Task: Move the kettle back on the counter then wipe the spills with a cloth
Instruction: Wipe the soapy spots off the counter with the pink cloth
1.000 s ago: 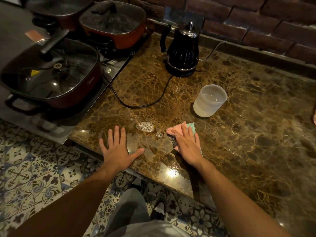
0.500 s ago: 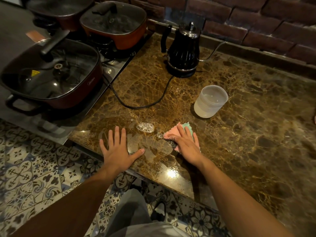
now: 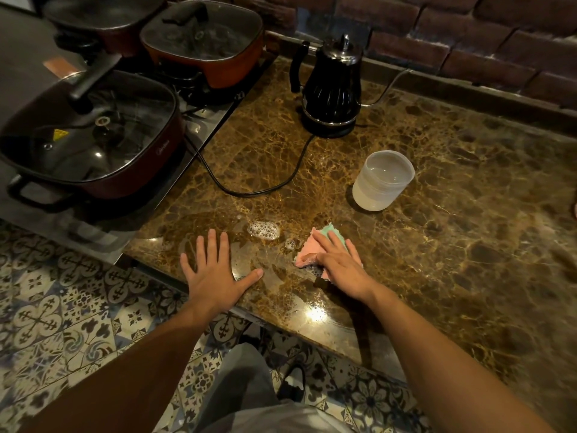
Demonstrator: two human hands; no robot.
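The black kettle (image 3: 331, 89) stands upright on its base at the back of the brown marble counter (image 3: 452, 214), near the brick wall. A foamy spill (image 3: 263, 230) and a wet film lie near the counter's front edge. My right hand (image 3: 338, 260) presses flat on a pink and green cloth (image 3: 307, 253) just right of the foam. Left of the spill, my left hand (image 3: 215, 270) rests flat on the counter edge with its fingers spread and nothing in it.
A translucent cup (image 3: 382, 181) holding water stands behind the cloth. The kettle's black cord (image 3: 249, 190) loops across the counter toward the stove. Lidded pots (image 3: 90, 135) sit on the stove to the left. Patterned floor tiles (image 3: 62, 323) lie below the counter edge.
My right hand slid the cloth a little to the left toward the foam, then slightly back. My left hand has stayed in place.
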